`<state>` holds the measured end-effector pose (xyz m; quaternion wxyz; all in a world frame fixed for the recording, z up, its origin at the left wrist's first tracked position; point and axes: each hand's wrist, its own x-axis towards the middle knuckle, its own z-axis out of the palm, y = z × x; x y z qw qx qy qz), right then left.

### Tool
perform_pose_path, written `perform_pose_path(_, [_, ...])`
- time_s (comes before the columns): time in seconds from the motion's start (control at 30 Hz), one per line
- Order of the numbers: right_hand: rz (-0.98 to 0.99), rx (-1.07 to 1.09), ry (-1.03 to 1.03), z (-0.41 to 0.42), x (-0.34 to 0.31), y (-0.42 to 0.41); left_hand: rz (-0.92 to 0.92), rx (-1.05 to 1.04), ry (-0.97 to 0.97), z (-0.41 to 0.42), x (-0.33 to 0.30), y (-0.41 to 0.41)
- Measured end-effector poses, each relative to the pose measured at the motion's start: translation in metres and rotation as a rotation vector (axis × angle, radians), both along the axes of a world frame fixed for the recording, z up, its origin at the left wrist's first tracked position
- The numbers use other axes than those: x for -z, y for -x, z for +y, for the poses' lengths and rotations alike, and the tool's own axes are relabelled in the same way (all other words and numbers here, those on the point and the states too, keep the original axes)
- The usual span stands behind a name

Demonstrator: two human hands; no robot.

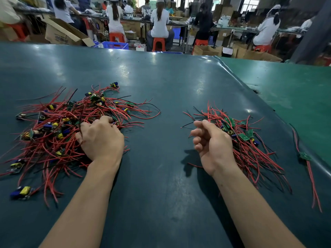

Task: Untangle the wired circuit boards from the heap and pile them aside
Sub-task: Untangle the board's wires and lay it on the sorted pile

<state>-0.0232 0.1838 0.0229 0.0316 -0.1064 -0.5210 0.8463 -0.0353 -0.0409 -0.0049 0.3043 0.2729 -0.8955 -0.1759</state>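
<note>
A tangled heap of small circuit boards with red and black wires (59, 126) spreads over the left of the dark green table (161, 83). My left hand (101, 138) lies on the heap's right edge, its fingers curled down into the wires. On the right lies a tidier pile of boards (249, 140), the wires fanned toward me. My right hand (211, 142) hovers just left of that pile, fingers loosely curled, holding nothing that I can see.
One wired board (304, 155) lies alone near the table's right side, where a lighter green surface (286, 86) begins. A loose board (21, 192) sits at the near left. Beyond the far edge, people sit on red stools among cardboard boxes and blue crates.
</note>
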Motion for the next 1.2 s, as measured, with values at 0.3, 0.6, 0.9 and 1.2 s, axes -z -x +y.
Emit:
perform_pose_path(0.3, [0.044,-0.091,-0.195,-0.004,0.004,-0.002,0.576,0.181,0.058,0.009,-0.01,-0.01])
perform_pose_path(0.6, [-0.001,-0.534,-0.086,-0.014,0.005,-0.005,0.744,0.931,0.197,0.054,-0.008,-0.024])
perform_pose_path(0.9, [0.132,-0.292,0.011,-0.002,0.005,0.001,0.749,0.958,0.151,0.065,-0.003,-0.027])
perform_pose_path(1.2, [0.216,-0.193,-0.224,-0.011,0.011,-0.003,0.239,0.996,-0.659,0.07,0.004,-0.022])
